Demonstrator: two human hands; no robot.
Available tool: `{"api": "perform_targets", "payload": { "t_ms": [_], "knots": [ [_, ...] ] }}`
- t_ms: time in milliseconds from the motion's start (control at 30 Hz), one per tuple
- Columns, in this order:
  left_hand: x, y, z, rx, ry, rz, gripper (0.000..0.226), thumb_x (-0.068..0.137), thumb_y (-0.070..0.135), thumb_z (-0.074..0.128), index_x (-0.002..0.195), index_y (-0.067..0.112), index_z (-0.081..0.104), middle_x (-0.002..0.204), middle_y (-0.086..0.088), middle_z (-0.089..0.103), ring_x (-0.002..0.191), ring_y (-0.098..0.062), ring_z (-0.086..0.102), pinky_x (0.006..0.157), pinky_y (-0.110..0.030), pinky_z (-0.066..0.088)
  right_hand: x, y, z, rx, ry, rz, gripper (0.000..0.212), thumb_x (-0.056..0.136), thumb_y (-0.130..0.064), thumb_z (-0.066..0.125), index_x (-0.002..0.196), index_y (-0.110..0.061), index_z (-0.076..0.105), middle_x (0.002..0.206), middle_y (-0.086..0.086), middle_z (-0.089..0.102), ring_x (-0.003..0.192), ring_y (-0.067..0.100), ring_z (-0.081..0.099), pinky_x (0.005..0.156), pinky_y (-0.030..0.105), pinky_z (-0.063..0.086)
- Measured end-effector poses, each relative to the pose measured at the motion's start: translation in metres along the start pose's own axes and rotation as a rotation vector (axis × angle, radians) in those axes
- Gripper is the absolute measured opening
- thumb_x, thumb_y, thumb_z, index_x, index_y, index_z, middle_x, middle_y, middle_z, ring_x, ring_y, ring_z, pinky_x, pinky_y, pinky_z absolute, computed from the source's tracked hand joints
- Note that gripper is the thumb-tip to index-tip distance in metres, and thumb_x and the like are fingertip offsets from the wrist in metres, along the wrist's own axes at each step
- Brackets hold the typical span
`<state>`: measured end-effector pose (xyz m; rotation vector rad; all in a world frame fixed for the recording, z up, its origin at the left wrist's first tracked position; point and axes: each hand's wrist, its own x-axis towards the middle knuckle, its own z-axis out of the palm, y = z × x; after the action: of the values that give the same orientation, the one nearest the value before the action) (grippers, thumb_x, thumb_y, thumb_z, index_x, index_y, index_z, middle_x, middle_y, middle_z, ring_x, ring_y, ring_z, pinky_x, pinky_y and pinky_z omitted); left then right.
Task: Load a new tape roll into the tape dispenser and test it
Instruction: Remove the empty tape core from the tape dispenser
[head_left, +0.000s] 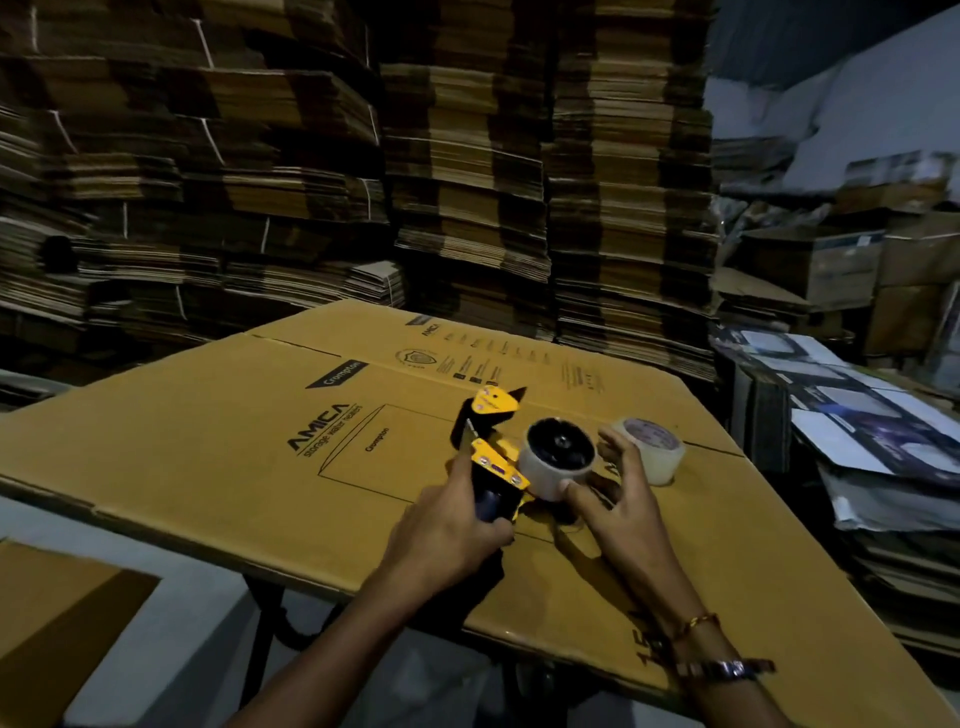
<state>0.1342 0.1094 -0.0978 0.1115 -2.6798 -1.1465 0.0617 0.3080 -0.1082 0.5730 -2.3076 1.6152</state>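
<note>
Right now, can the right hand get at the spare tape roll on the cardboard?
Probably yes. The spare tape roll sits just past the right hand, nothing between them. But that hand's fingers are around the roll on the dispenser, so it must let go first.

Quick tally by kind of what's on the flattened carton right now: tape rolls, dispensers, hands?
Tape rolls: 2, one on the dispenser hub, one loose roll on the carton
Tape dispensers: 1, yellow and black
Hands: 2, left hand on the dispenser's handle, right hand at the mounted roll
Total: 5
</note>
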Motion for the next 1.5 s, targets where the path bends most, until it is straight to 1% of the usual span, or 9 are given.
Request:
{"api": "perform_targets", "payload": {
  "t_ms": [200, 433, 600, 800, 933, 1100, 1233, 1400, 1500],
  "knots": [
    [0.000, 0.003, -0.001, -0.037, -0.036, -0.046, 0.056, 0.082, 0.039, 0.067, 0.126, 0.030, 0.034, 0.105, -0.001, 0.062, 0.091, -0.025, 0.063, 0.083, -0.043, 0.056, 0.002, 0.006, -0.001, -0.097, 0.027, -0.017, 0.057, 0.090, -0.032, 0.069, 0.141, -0.030, 0.043, 0.141, -0.009, 0.048, 0.127, 0.010, 0.049, 0.097, 0.029, 0.049],
    [0.004, 0.009, -0.007, -0.139, -0.181, -0.059, 0.087, 0.083, 0.035, 0.073, 0.148, 0.026, 0.016, 0.122, -0.004, 0.062, 0.107, -0.023, 0.062, 0.089, -0.037, 0.053, 0.003, -0.033, 0.023, -0.428, 0.069, -0.355, 0.037, 0.097, -0.044, 0.044, 0.117, -0.024, 0.067, 0.120, -0.009, 0.059, 0.129, 0.009, 0.039, 0.100, 0.013, 0.026],
    [-0.006, 0.016, -0.004, -0.067, -0.274, -0.036, 0.109, 0.085, 0.036, 0.063, 0.152, 0.027, -0.022, 0.136, -0.013, 0.053, 0.114, -0.029, 0.057, 0.090, -0.037, 0.052, 0.012, -0.055, 0.057, -0.553, -0.195, -0.159, 0.039, 0.100, -0.046, 0.044, 0.126, -0.025, 0.064, 0.132, -0.004, 0.060, 0.142, 0.015, 0.024, 0.107, 0.036, 0.031],
    [-0.023, 0.009, -0.009, -0.138, -0.282, 0.011, 0.106, 0.068, 0.039, 0.059, 0.155, 0.024, 0.001, 0.136, -0.009, 0.049, 0.118, -0.027, 0.054, 0.096, -0.043, 0.051, 0.027, -0.052, 0.062, -0.497, -0.334, 0.023, 0.041, 0.084, -0.064, 0.042, 0.118, -0.047, 0.058, 0.141, 0.000, 0.046, 0.139, 0.022, 0.028, 0.115, 0.047, 0.025],
    [-0.026, 0.009, -0.009, -0.118, -0.287, 0.014, 0.102, 0.076, 0.033, 0.061, 0.155, 0.027, -0.002, 0.142, -0.010, 0.044, 0.123, -0.030, 0.051, 0.100, -0.046, 0.049, 0.023, -0.062, 0.061, -0.425, -0.346, -0.091, 0.022, 0.097, -0.034, 0.047, 0.102, -0.055, 0.054, 0.121, -0.016, 0.051, 0.125, 0.003, 0.032, 0.118, 0.049, 0.013],
    [-0.034, 0.012, -0.003, 0.004, -0.232, 0.010, 0.096, 0.088, 0.029, 0.059, 0.155, 0.027, -0.009, 0.145, -0.013, 0.037, 0.127, -0.037, 0.045, 0.104, -0.047, 0.043, 0.020, -0.072, 0.063, -0.323, -0.380, -0.109, 0.027, 0.090, -0.031, 0.043, 0.097, -0.055, 0.056, 0.109, -0.027, 0.055, 0.117, 0.013, 0.048, 0.105, 0.046, 0.039],
    [-0.043, 0.017, 0.001, 0.191, -0.150, 0.083, 0.090, 0.092, 0.026, 0.057, 0.155, 0.026, -0.007, 0.147, -0.008, 0.033, 0.124, -0.037, 0.045, 0.102, -0.047, 0.040, 0.011, -0.063, 0.048, -0.162, -0.268, -0.104, 0.027, 0.096, -0.020, 0.053, 0.103, -0.043, 0.066, 0.116, -0.009, 0.063, 0.110, 0.011, 0.058, 0.088, 0.028, 0.048],
    [-0.035, 0.002, -0.020, 0.380, -0.074, 0.173, 0.082, 0.091, 0.026, 0.058, 0.154, 0.021, 0.006, 0.145, -0.005, 0.039, 0.125, -0.035, 0.047, 0.100, -0.046, 0.038, 0.007, -0.049, 0.007, -0.391, 0.088, -0.296, 0.012, 0.094, -0.022, 0.064, 0.105, -0.025, 0.066, 0.107, -0.008, 0.063, 0.106, 0.016, 0.057, 0.086, 0.037, 0.049],
    [-0.023, -0.018, -0.040, 0.406, -0.074, 0.216, 0.074, 0.088, 0.029, 0.061, 0.149, 0.027, 0.021, 0.141, -0.003, 0.049, 0.121, -0.029, 0.053, 0.096, -0.040, 0.043, 0.002, -0.044, -0.016, -0.585, 0.075, -0.220, 0.041, 0.090, -0.035, 0.068, 0.127, -0.024, 0.057, 0.128, -0.002, 0.053, 0.121, 0.023, 0.046, 0.095, 0.038, 0.043]
  ]
}}
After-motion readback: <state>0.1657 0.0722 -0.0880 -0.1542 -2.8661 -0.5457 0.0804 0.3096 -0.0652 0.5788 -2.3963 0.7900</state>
